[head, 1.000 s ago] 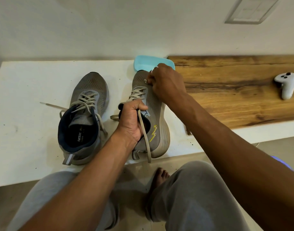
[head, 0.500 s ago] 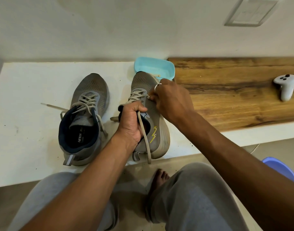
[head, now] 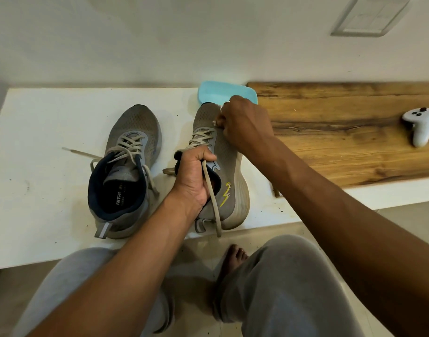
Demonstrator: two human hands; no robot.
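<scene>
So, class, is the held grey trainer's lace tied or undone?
Undone: the grey mesh trainer's beige lace hangs loose below the left hand.

Grey shoe (head: 128, 166) on white desk (head: 38, 142), left of centre: toe toward back edge, heel close to front edge, navy lining open upward. Laces slack, one end (head: 79, 153) trailing toward left edge. Teal tray (head: 223, 92) at back edge, against wall, just beside wood board (head: 342, 132). Board covers desk's right part along back edge. White controller (head: 420, 125) on board, far right, well apart from tray. Wall plate (head: 371, 15) above board. Dark specks by front edge.
</scene>
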